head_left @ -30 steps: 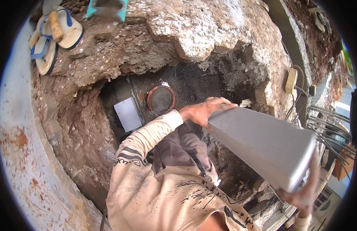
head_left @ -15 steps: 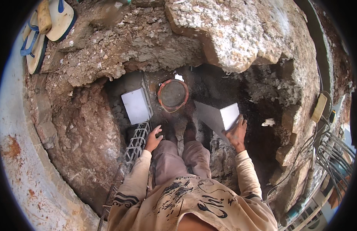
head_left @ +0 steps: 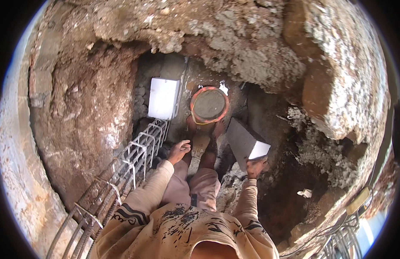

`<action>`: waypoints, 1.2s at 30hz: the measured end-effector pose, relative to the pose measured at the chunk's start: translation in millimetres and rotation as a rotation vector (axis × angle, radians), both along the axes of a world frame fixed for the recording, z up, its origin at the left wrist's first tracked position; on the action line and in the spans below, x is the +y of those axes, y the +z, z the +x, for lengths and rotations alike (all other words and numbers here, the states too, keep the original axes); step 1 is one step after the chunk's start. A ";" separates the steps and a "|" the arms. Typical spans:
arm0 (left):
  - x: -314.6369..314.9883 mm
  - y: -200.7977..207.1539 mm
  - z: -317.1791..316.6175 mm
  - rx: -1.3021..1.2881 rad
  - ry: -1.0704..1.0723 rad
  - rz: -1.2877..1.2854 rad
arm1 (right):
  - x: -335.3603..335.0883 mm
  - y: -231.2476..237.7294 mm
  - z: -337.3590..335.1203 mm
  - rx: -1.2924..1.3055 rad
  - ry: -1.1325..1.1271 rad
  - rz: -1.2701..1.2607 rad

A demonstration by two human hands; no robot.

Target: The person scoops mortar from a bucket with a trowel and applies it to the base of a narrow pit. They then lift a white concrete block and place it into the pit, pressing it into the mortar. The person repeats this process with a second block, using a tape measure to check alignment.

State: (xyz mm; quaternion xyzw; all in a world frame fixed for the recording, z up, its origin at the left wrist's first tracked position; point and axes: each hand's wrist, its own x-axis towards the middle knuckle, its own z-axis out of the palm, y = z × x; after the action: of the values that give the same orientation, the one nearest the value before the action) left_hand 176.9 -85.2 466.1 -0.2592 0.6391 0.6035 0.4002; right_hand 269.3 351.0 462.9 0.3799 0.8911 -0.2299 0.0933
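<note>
My right hand (head_left: 256, 167) grips the near end of a tilted block (head_left: 243, 144), which has a grey side and a bright white end face. That block leans beside my right leg. Some fingers of this hand are hidden by the block. My left hand (head_left: 180, 152) hovers over my left leg, fingers loosely bent and slightly apart, with nothing visible in it. Beyond it, a second white-faced block (head_left: 163, 98) stands against the far left wall of the pit. Ahead of my bare feet lies a round pan (head_left: 210, 105) with an orange-red rim and grey contents.
A rebar cage (head_left: 137, 149) slopes along my left side. Rough earth (head_left: 87, 116) walls the pit, and a broken concrete slab (head_left: 346, 64) overhangs at right. A pale scrap (head_left: 305, 193) lies in the right hollow. Cables (head_left: 338, 235) bunch at the lower right.
My view has shifted left, showing more of the rebar cage. The block in my right hand has tilted and come closer to my legs. My left fingers have curled in a little.
</note>
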 end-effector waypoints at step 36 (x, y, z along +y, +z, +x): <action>92.3 -131.6 51.8 0.003 0.572 -0.019 | -8.1 -9.4 -147.1 0.116 0.650 0.069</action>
State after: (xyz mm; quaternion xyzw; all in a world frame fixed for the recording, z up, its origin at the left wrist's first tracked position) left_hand 228.6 7.1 334.6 -0.4320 0.5460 0.6863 0.2103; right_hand 122.1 342.9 453.6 0.0647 0.9768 -0.1791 0.0979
